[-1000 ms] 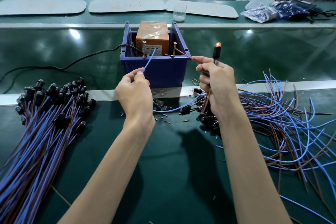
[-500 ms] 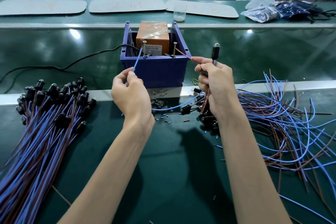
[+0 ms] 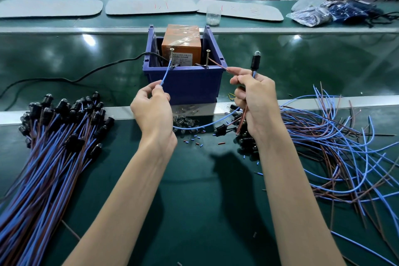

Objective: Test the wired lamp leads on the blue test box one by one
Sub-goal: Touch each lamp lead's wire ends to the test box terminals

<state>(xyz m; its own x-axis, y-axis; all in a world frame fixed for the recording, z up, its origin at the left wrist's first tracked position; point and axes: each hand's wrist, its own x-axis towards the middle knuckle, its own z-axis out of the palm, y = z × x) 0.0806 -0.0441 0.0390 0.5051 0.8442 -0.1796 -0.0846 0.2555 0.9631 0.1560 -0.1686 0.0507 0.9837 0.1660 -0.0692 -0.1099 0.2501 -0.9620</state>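
The blue test box (image 3: pixel 183 84) stands on the green belt with an orange unit (image 3: pixel 182 44) inside and two upright screws, left (image 3: pixel 171 58) and right (image 3: pixel 208 58), at its front rim. My left hand (image 3: pixel 152 112) pinches a blue lead (image 3: pixel 166 74) whose tip lies at the left screw. My right hand (image 3: pixel 255 101) pinches the brown lead (image 3: pixel 218 65), which points at the right screw, and holds the black lamp holder (image 3: pixel 255 61) upright. The lamp is unlit.
A bundle of wired lamps (image 3: pixel 49 140) lies at the left, a loose tangle of blue and brown leads (image 3: pixel 336 147) at the right. Small bulbs and wire bits (image 3: pixel 185 123) lie before the box. A black cable (image 3: pixel 75 80) runs left from the box. A metal rail (image 3: pixel 323 101) crosses the bench.
The lamp glowed one second ago and is dark now. My left hand shifted left and brought the blue lead's tip from right of the left screw onto it.
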